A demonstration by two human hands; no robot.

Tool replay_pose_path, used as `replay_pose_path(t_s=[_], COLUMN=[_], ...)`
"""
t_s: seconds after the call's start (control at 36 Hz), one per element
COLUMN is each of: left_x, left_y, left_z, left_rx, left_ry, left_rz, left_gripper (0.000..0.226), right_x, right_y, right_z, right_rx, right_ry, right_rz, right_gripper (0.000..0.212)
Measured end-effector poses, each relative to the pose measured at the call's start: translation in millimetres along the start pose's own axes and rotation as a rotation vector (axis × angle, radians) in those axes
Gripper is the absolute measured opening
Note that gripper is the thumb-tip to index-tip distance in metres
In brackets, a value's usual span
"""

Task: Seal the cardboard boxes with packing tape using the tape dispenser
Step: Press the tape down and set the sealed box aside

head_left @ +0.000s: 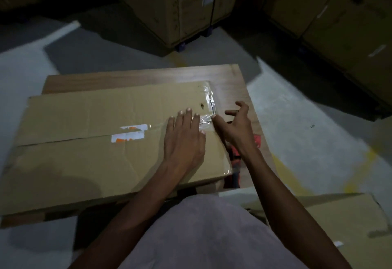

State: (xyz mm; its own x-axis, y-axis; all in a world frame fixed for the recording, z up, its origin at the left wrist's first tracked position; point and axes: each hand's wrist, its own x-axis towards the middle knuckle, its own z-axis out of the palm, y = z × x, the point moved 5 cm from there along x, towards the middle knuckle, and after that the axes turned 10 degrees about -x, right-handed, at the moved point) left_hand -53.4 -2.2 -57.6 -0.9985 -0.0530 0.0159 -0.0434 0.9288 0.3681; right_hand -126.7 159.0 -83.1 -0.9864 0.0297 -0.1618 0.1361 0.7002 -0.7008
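A flat brown cardboard box (95, 158) lies on a wooden table (233, 78), with a white and orange label (129, 134) over its centre seam. Clear packing tape (206, 116) runs along the seam and over the box's right edge. My left hand (184, 137) lies flat on the box top, fingers straight, pressing the tape near the right end. My right hand (235, 124) hovers at the box's right edge; one fingertip touches the tape there and the other fingers are spread and loosely curled. A red tape dispenser (235, 158) lies on the table beneath my right wrist, partly hidden.
Tall stacks of cardboard boxes (180, 3) stand on the floor behind the table and at the right (339, 14). Another flattened carton (339, 215) lies low at the right. The grey floor (307, 120) with yellow marks surrounds the table.
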Motion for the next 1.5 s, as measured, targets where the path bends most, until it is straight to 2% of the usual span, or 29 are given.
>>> replay_pose_path(t_s=[0.14, 0.25, 0.61, 0.67, 0.81, 0.89, 1.17, 1.25, 1.36, 1.5], left_x=[8, 13, 23, 23, 21, 21, 20, 20, 19, 20], left_y=[1, 1, -2, -3, -5, -6, -5, -5, -5, -5], left_z=[-7, -12, -14, -13, -12, -11, -11, -12, -12, -12], left_rx=[0.017, -0.015, -0.037, -0.035, -0.051, -0.054, -0.053, -0.047, -0.064, -0.075], left_ry=[0.014, 0.082, 0.205, 0.23, 0.28, 0.287, 0.281, 0.272, 0.272, 0.275], left_rz=[0.012, 0.037, 0.059, 0.06, 0.067, 0.071, 0.07, 0.07, 0.061, 0.06], left_gripper=[0.052, 0.042, 0.024, 0.02, 0.016, 0.016, 0.019, 0.021, 0.02, 0.021], right_x=[35, 66, 115, 114, 97, 85, 59, 56, 55, 59], right_y=[-22, -39, -67, -62, -49, -43, -60, -53, -36, -29], right_z=[3, 9, 25, 27, 22, 15, 15, 33, 49, 38], right_rx=[-0.087, -0.118, -0.052, 0.017, 0.215, 0.308, 0.271, 0.283, 0.472, 0.235], right_ry=[0.011, 0.007, -0.048, -0.06, -0.013, -0.015, -0.19, -0.309, -0.421, -0.598], right_rz=[-0.047, -0.043, -0.002, -0.006, -0.037, -0.058, -0.228, -0.191, -0.049, -0.083], right_gripper=[0.094, 0.094, 0.08, 0.074, 0.041, 0.036, 0.058, 0.065, 0.064, 0.087])
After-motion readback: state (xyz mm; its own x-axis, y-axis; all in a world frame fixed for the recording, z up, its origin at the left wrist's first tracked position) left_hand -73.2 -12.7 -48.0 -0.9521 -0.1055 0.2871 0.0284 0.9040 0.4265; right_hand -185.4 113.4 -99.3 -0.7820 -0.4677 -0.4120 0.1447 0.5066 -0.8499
